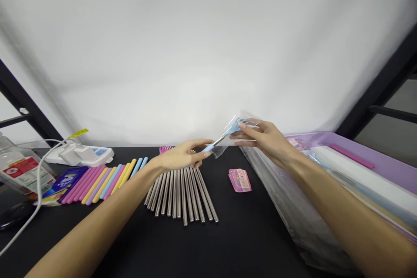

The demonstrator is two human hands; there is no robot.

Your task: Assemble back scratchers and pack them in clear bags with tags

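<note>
A light blue back scratcher (220, 140) with a metal rod slants above the table, its claw end up and to the right. My left hand (182, 155) pinches its blue handle at the lower left. My right hand (265, 137) is closed around the claw end through a clear plastic bag (219, 153), which covers the claw and much of the rod. Beneath my left hand, several metal rods (182, 193) lie fanned out, their far ends partly hidden. Some pink claw-shaped pieces (166, 149) show just behind that hand.
Pink, purple, yellow and blue handles (104, 182) lie in a row at left, near a power strip (103, 155) and white cable (39, 178). Small pink cards (240, 180) sit right of the rods. Clear plastic bags (276, 186) lie beside a purple bin (330, 139).
</note>
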